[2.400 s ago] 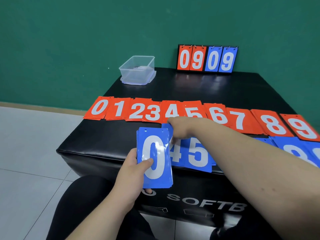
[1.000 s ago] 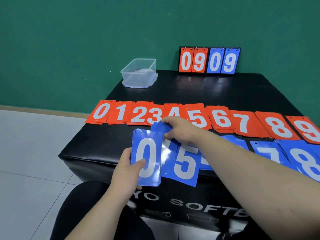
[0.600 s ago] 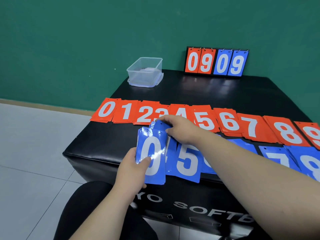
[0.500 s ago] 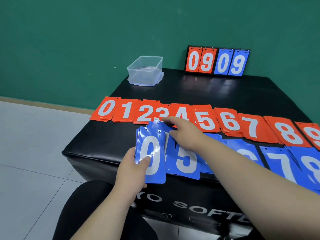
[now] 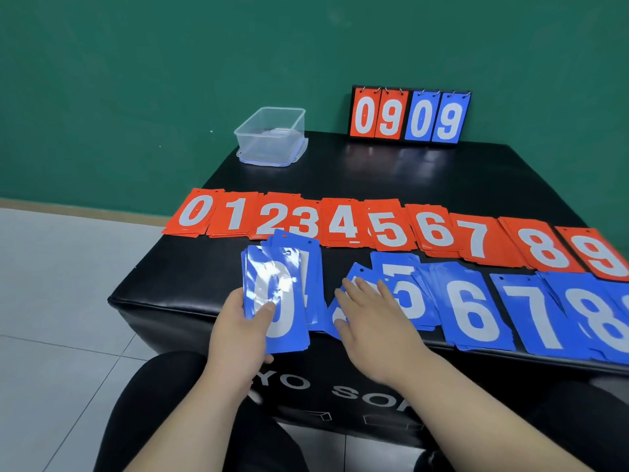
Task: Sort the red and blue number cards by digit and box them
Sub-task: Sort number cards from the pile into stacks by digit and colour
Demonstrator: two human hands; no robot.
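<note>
Glossy rectangular cards are lying in two rows on the shiny black padded box [image 5: 190, 277]: red card piles [image 5: 340, 223] behind, blue piles [image 5: 473, 308] along the near edge. A clear plastic tub [image 5: 269, 144] is sitting at the far left corner, by a green wall [image 5: 136, 80]. My left hand [image 5: 238, 335] is gripping the blue 0 stack [image 5: 286, 301], thumb across its face. My right hand [image 5: 374, 325] is resting flat, fingers straight, on what looks like the blue 5 pile [image 5: 412, 298].

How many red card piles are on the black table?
10, in one row, left to right: pile 0, pile 1, pile 2, pile 3, pile 4, pile 5, pile 6, pile 7, pile 8, pile 9. More cards may lie hidden beneath.
</note>
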